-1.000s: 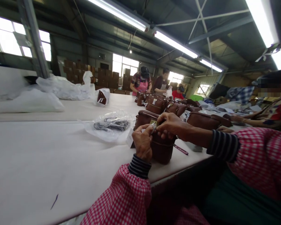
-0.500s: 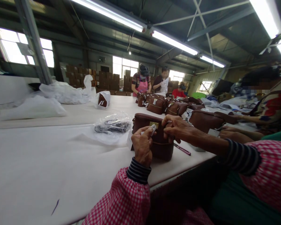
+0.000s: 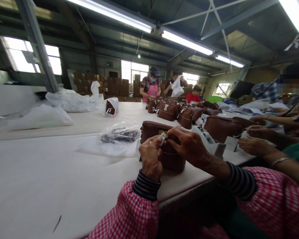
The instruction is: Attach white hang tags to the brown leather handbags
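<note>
A brown handbag [image 3: 173,163] stands upright on the white-covered table, directly in front of me. On its front a gold-coloured metal plate [image 3: 161,131] shows partly behind my fingers. My left hand [image 3: 150,156] pinches a small whitish, translucent scrap [image 3: 162,138] between thumb and fingertips, just before the plate. From the other side my right hand [image 3: 190,146] has its thumb and forefinger closed close to that scrap; what they hold, if anything, is hidden. The bag's right front is partly covered by this hand.
Left of the bag lies a dark strap in clear plastic [image 3: 121,134]. More brown bags [image 3: 168,110] stand behind. At the right, a co-worker's hands [image 3: 256,142] are near another brown bag [image 3: 218,126]. Crumpled white wrapping [image 3: 72,99] lies at the far left.
My right hand has moved left and in from the bag's right edge, its fingertips now close to my left. My left hand stays nearly in place with the scrap.
</note>
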The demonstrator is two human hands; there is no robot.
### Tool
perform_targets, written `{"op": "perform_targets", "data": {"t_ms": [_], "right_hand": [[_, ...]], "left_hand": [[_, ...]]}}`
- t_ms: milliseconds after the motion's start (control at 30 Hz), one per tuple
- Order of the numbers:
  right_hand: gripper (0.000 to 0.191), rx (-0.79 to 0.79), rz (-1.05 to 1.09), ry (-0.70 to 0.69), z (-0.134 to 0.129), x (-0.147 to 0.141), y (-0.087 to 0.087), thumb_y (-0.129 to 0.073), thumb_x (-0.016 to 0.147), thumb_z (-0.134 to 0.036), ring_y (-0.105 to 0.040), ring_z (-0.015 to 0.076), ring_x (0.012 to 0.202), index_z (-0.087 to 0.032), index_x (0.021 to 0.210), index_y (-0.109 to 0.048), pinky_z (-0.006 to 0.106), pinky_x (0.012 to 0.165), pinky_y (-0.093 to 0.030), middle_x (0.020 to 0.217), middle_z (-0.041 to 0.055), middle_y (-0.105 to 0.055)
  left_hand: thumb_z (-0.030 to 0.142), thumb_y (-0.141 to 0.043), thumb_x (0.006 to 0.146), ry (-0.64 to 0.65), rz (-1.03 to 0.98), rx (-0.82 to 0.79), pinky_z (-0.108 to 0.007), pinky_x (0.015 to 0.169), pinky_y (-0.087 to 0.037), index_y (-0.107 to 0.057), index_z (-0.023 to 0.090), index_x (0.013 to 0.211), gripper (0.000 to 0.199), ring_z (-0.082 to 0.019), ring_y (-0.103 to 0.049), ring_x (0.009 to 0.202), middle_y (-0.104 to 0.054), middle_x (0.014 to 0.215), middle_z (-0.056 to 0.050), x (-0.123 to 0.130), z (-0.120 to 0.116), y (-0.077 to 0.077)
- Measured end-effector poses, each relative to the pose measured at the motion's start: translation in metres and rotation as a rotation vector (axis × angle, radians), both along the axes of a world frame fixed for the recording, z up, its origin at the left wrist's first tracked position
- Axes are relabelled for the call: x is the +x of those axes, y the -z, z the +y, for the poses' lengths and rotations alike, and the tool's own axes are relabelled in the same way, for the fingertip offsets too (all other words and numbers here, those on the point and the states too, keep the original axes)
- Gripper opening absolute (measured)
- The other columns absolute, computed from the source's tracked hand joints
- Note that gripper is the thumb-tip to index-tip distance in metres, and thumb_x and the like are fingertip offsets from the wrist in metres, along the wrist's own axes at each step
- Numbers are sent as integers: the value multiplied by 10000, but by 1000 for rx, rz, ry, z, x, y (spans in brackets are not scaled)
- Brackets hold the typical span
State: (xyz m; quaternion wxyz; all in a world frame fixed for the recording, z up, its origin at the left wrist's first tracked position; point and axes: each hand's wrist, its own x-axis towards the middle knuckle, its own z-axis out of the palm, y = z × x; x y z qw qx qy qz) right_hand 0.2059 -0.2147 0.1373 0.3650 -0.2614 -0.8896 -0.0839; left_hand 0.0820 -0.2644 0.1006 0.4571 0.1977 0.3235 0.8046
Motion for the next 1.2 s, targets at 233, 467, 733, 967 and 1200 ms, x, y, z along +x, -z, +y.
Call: {"op": "perform_targets", "data": {"t_ms": [233, 467, 733, 967, 1200], "right_hand": [[86, 132, 13, 24, 5, -3, 15, -580, 953, -219, -672, 193, 821, -172, 929, -648, 279, 710, -434, 897, 60, -702], [119, 254, 17, 44, 8, -7, 23, -555, 920, -163, -629, 174, 687, -155, 849, -651, 284, 625, -386, 795, 52, -675], [116, 93, 56, 25, 7, -7, 21, -560, 902, -168, -665, 184, 757, -171, 848, -663, 278, 694, -428, 826, 55, -708], [181, -271, 16, 12, -9, -2, 16, -580, 885, -176, -696, 193, 753, -224, 962, -736, 291, 713, -466, 862, 30, -765], [168, 45, 64, -85, -6, 12, 2, -518, 976, -195, -668, 166, 804, -186, 936, -681, 264, 743, -476, 901, 62, -718]], "left_hand": [[205, -759, 617, -14, -16, 1, -169, 381, -126, -677, 108, 741, 177, 6, -323, 376, -610, 579, 28, 4, 0, -3], [211, -748, 631, -6, -12, 3, -178, 378, -119, -663, 107, 730, 167, 7, -301, 364, -614, 579, 22, 4, -1, -4], [209, -736, 652, 34, -29, -13, -162, 372, -117, -641, 108, 719, 153, 12, -296, 363, -607, 578, 22, 2, -1, -3], [222, -744, 646, 33, -41, -15, -172, 376, -129, -644, 114, 703, 158, 10, -292, 355, -605, 560, 24, 1, -2, -3], [243, -745, 647, 27, -25, -52, -175, 379, -125, -658, 104, 727, 183, 8, -293, 353, -652, 589, -9, 2, -3, -5]]}}
